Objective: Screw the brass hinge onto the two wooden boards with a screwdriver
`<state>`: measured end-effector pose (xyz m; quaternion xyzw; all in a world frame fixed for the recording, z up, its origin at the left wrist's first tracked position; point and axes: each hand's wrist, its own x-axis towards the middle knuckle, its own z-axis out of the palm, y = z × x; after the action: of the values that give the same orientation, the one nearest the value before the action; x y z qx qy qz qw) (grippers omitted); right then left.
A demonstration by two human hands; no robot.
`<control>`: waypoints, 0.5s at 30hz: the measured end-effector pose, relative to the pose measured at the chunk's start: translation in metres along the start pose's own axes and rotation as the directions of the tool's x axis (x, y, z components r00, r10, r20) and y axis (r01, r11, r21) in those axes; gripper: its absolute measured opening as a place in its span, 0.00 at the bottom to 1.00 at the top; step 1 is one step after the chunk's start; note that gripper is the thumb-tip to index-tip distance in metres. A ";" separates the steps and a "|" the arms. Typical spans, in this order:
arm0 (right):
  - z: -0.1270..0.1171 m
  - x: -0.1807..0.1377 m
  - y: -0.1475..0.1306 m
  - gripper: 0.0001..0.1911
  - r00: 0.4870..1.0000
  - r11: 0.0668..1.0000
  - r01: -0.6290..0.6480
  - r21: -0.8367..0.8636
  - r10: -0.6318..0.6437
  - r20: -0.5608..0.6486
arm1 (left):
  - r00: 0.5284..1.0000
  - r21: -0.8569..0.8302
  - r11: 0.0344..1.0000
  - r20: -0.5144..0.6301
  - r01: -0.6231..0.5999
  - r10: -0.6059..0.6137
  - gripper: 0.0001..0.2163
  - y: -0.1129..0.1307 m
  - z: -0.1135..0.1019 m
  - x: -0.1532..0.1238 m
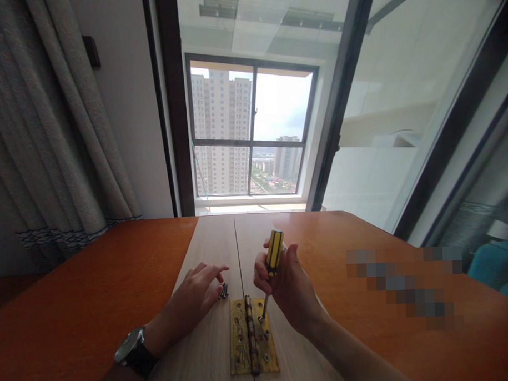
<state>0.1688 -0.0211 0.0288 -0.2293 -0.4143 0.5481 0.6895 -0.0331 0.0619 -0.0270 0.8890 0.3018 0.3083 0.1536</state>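
A brass-coloured hinge [254, 335] lies across the seam between two pale wooden boards [214, 242]. My right hand [294, 289] grips a screwdriver [275, 252] by its yellow and black handle. The screwdriver leans slightly, its shaft running down to a screw [261, 319] in the hinge's right leaf. Further screws show in that leaf, nearer to me. My left hand [197, 290] rests on the left board, fingers stretched out and apart, beside a small cluster of loose screws [223, 291]. A watch [132, 346] is on the left wrist.
The boards lie on an orange-brown wooden table [127, 267]. A blurred-out patch [401, 285] covers something on the table's right side. Grey curtains [55, 119] hang at the left. Beyond the far edge stand dark-framed glass panels and a window [252, 129].
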 end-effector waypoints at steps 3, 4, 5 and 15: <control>0.000 -0.001 0.000 0.27 1.000 0.998 0.003 -0.059 -0.003 0.007 | 1.000 -0.002 1.000 0.001 0.002 -0.002 0.17 0.001 0.000 0.000; 0.000 -0.001 0.001 0.26 1.000 0.997 0.005 -0.073 -0.005 0.001 | 1.000 -0.002 1.000 0.001 0.000 0.000 0.17 0.001 0.000 0.000; 0.000 -0.001 0.001 0.26 1.000 0.997 0.005 -0.080 -0.005 -0.007 | 1.000 -0.001 1.000 0.001 -0.002 0.002 0.17 0.001 -0.001 0.001; -0.003 -0.001 0.002 0.21 0.999 0.999 -0.036 -0.010 0.036 0.011 | 1.000 0.005 1.000 0.002 0.002 -0.002 0.17 0.003 0.000 0.000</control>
<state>0.1699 -0.0207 0.0250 -0.2368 -0.4168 0.5596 0.6760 -0.0320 0.0601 -0.0252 0.8894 0.3032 0.3064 0.1519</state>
